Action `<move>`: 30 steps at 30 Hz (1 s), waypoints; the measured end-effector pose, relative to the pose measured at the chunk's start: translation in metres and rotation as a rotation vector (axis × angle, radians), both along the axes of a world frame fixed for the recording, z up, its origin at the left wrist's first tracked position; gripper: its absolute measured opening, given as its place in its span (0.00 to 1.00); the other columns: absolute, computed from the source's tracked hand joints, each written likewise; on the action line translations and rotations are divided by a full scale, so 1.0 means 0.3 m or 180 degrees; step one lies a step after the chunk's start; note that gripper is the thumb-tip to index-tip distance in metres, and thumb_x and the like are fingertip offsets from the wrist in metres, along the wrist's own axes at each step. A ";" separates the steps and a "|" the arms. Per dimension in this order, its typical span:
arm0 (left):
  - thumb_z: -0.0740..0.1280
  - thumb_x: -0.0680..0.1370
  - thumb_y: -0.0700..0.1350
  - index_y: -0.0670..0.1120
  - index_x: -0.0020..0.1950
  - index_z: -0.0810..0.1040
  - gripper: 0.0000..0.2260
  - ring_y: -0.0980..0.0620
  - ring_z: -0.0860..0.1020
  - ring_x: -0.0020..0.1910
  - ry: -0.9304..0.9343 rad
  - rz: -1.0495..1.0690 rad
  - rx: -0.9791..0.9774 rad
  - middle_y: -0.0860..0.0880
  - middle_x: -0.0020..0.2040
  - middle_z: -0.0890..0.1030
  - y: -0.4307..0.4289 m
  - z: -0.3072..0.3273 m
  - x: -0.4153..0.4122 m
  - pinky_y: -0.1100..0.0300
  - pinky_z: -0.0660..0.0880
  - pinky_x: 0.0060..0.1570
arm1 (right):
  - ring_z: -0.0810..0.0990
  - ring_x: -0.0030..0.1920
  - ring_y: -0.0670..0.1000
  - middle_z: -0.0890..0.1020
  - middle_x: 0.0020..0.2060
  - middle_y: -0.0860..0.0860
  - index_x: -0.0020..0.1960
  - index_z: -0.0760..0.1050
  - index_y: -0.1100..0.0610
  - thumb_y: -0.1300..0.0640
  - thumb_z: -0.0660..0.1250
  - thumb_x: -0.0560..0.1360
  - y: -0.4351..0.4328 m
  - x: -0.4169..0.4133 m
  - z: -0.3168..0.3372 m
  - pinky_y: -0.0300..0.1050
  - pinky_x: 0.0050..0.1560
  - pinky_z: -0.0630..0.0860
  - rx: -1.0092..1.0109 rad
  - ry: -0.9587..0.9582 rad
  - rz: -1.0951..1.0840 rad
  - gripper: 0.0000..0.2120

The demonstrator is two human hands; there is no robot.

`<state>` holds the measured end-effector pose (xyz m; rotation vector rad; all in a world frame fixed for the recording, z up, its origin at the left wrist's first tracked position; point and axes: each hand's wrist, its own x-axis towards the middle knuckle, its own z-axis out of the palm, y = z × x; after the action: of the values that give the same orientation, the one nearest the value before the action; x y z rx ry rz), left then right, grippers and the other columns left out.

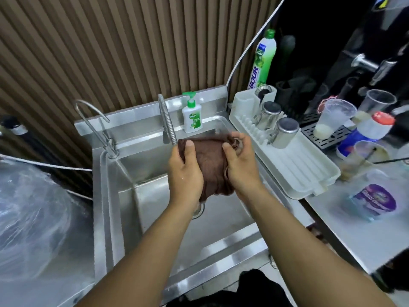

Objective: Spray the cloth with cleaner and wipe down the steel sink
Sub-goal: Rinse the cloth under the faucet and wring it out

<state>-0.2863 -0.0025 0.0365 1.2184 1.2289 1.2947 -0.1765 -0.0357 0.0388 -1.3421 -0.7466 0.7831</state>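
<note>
Currently we grip the brown cloth with left hand and right hand above the steel sink; spraying seems pending, so next we need a cleaner.

The steel sink carries a green-capped soap bottle on its back ledge; a white drain tray (two upturned steel cups on it) lies along its right edge.
</note>
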 end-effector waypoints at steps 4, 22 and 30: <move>0.60 0.81 0.58 0.53 0.45 0.76 0.12 0.48 0.81 0.46 0.0109 -0.0289 -0.0360 0.51 0.43 0.81 -0.021 -0.041 0.184 0.43 0.80 0.52 | 0.79 0.45 0.36 0.82 0.45 0.45 0.52 0.77 0.48 0.60 0.68 0.78 -0.086 0.187 -0.027 0.32 0.48 0.75 -0.0201 -0.0451 -0.0733 0.07; 0.59 0.84 0.51 0.42 0.53 0.75 0.13 0.44 0.78 0.49 0.1131 -0.1039 -0.1626 0.47 0.47 0.78 -0.051 -0.287 0.967 0.56 0.73 0.45 | 0.78 0.57 0.54 0.81 0.58 0.52 0.60 0.79 0.51 0.58 0.59 0.82 -0.127 1.003 -0.312 0.41 0.52 0.67 -0.1844 -0.1748 -0.0736 0.12; 0.60 0.83 0.55 0.42 0.48 0.77 0.17 0.43 0.78 0.47 0.2341 -0.1290 -0.1509 0.45 0.45 0.78 0.027 -0.310 1.015 0.57 0.69 0.43 | 0.78 0.59 0.58 0.81 0.58 0.54 0.62 0.79 0.53 0.58 0.59 0.82 -0.058 1.072 -0.377 0.47 0.56 0.72 -0.1974 -0.2082 -0.0382 0.12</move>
<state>0.0182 0.0056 -0.0565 1.5239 1.5645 0.2128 0.1452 -0.0531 -0.0742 -2.2399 -0.9534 0.4821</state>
